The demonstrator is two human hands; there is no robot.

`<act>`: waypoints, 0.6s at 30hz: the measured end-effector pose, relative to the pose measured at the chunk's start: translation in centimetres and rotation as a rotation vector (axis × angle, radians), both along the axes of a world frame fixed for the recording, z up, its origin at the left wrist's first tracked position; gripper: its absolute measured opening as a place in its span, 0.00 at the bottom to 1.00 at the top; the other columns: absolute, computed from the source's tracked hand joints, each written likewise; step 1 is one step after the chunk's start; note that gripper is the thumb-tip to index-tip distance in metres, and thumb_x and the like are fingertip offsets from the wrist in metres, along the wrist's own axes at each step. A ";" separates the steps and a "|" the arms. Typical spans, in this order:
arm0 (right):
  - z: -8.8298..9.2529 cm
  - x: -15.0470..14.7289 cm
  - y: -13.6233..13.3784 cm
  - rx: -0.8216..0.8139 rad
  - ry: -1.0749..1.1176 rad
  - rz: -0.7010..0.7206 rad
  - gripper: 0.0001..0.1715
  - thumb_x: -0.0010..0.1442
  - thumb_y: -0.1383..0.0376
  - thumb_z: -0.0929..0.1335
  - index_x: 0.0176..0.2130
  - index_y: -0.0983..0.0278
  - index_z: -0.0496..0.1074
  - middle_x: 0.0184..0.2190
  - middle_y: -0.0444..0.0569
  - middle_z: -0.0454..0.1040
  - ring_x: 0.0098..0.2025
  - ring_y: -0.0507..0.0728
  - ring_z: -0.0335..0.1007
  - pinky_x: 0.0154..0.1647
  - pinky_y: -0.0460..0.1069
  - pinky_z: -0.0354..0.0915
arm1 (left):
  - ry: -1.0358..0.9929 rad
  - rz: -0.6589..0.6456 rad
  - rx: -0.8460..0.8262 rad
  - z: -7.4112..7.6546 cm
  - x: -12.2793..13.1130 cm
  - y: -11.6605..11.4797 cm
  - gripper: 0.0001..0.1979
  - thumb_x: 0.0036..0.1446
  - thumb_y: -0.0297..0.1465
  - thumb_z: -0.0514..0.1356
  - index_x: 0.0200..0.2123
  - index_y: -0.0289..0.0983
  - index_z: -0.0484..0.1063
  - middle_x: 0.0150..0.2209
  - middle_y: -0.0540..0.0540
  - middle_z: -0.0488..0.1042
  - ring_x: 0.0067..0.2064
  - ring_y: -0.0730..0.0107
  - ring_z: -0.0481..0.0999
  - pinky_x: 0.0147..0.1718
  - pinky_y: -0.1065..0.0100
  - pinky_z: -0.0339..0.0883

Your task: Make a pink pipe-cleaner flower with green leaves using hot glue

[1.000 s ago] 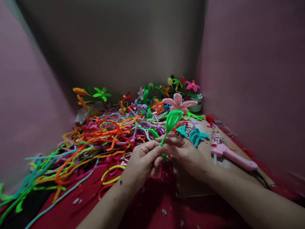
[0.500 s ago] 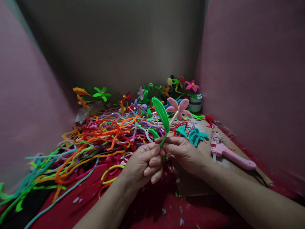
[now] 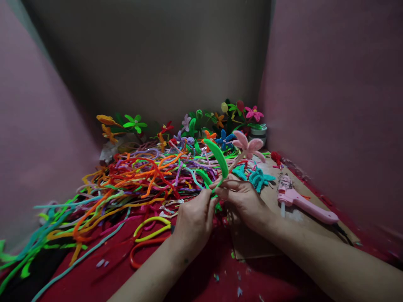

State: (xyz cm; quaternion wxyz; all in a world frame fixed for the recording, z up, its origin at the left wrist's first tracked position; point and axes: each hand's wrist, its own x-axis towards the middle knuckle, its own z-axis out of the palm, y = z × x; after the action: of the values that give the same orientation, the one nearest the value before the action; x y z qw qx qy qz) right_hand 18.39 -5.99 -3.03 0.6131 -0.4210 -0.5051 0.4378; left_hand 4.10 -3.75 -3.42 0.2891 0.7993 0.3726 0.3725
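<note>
My left hand (image 3: 193, 218) is closed, its thumb and fingertips pinching the green pipe-cleaner end below a long green leaf (image 3: 217, 156). Close against it, my right hand (image 3: 245, 202) grips the stem of a pink pipe-cleaner flower (image 3: 248, 145) where leaf and stem meet. The flower leans up and to the right, and the leaf curves up to the left. My fingers hide most of the join. Beneath my left wrist lie scissors with yellow and red handles (image 3: 153, 226), partly covered by my arm.
Loose, many-coloured pipe cleaners (image 3: 135, 178) spread across the left and middle of the red cloth (image 3: 201, 281). On the right, a pink glue gun (image 3: 307, 205) and a turquoise pipe-cleaner piece (image 3: 260, 178) rest on cardboard (image 3: 255, 247). Finished flowers (image 3: 135, 122) and a small pot (image 3: 258, 135) stand behind.
The pink flower has shifted right and tilted away from the leaf. My left hand has rolled over, its back now facing up, uncovering more of the scissors. The leaf sits slightly lower.
</note>
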 end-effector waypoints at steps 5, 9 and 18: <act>0.2 0.0 -0.1 0.057 -0.177 -0.041 0.08 0.52 0.61 0.68 0.31 0.60 0.78 0.34 0.47 0.71 0.42 0.57 0.65 0.46 0.53 0.58 | -0.032 -0.025 -0.119 -0.3 0.0 0.1 0.08 0.55 0.31 0.52 0.26 0.37 0.66 0.17 0.53 0.63 0.17 0.77 0.63 0.20 0.74 0.55; 0.6 -0.1 -0.4 0.048 -0.175 0.007 0.07 0.52 0.62 0.68 0.32 0.58 0.78 0.31 0.46 0.73 0.38 0.56 0.67 0.45 0.53 0.59 | -0.307 -0.223 -0.651 1.1 0.1 0.1 0.11 0.57 0.35 0.52 0.25 0.36 0.64 0.17 0.53 0.66 0.13 0.80 0.62 0.14 0.76 0.56; 0.7 0.1 -0.5 -0.019 0.009 0.219 0.10 0.54 0.60 0.68 0.36 0.60 0.77 0.33 0.45 0.76 0.38 0.55 0.69 0.47 0.53 0.59 | -0.691 -0.543 -1.086 1.3 -0.2 0.4 0.09 0.55 0.31 0.55 0.26 0.32 0.68 0.12 0.57 0.59 0.08 0.86 0.49 0.07 0.77 0.60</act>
State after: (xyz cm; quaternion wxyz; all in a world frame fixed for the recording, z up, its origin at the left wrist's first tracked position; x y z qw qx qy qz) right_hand 18.48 -6.52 -2.34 0.5599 -0.3673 -0.5412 0.5087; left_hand 3.91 -3.31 -2.12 0.8325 0.4424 0.1799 0.2809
